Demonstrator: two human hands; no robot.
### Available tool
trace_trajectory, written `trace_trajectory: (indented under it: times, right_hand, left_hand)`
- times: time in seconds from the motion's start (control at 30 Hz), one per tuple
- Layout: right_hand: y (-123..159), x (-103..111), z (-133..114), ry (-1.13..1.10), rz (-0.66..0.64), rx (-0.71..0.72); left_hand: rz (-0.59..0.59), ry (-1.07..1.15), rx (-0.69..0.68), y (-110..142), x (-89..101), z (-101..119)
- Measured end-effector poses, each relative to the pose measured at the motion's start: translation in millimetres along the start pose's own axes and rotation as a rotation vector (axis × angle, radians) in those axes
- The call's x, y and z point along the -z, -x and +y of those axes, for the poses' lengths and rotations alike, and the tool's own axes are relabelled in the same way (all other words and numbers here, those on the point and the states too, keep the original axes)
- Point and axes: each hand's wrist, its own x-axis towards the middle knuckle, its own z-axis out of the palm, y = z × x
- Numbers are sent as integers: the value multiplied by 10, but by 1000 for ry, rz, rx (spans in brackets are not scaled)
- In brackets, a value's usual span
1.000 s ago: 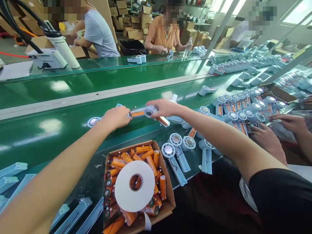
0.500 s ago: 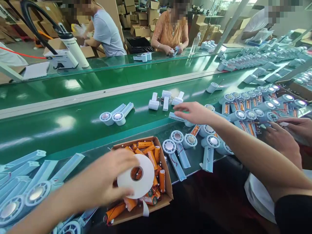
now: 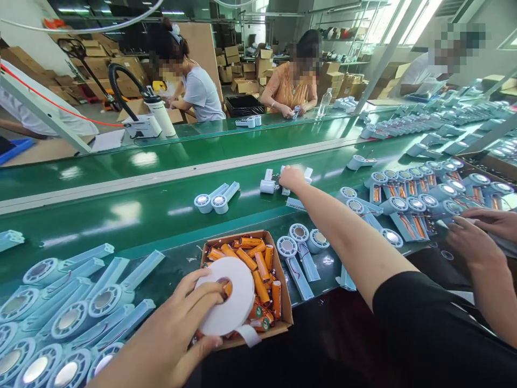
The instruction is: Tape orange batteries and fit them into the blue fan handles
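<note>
My left hand grips a roll of white double-sided-looking tape, fingers hooked into its core and thumb at the lower rim. A loose tape end hangs off the roll's bottom. Under it stands a cardboard box of orange battery cells with wires. On the green belt, my right hand closes over one pale handheld-fan housing; its fingertips are partly hidden. Another pale housing lies just left of that hand, and part of a third shows on its right.
Two fan housings lie on the belt. Many light-blue housings cover the lower left; others with batteries fill the right. A co-worker's hands work at the right edge. People sit across the line.
My left hand has left the belt and taken hold of the tape roll. The right hand let go of one housing, drew back, then reached to another on the belt.
</note>
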Motion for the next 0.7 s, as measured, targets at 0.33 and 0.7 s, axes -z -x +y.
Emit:
trace_trajectory:
  times: [0.33,0.7]
  right_hand:
    - [-69,9,-84,169,52,23]
    - [-103,244,-28,321,290,450]
  left_hand:
    - [474,-170,260,364,-472,159]
    - [557,-169,305,602,-529,202]
